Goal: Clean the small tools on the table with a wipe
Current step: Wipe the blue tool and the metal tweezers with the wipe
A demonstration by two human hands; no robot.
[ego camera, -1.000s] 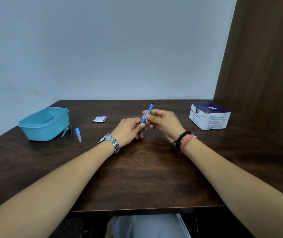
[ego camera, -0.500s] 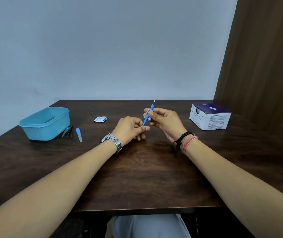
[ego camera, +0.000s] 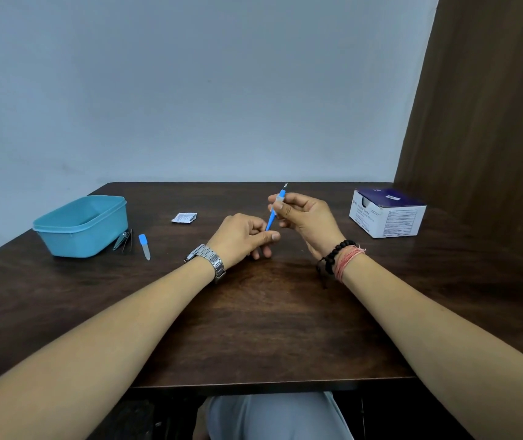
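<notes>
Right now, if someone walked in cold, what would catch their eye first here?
Probably the slim blue tool held up at mid-table, the left hand pinching its lower end and the right hand gripping near its metal tip. Next, the teal container at far left and the purple-and-white box at far right.

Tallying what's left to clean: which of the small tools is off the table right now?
The blue-handled pick, held up between the left hand and right hand. The nail clipper and small file lie beside the teal tub.
</notes>
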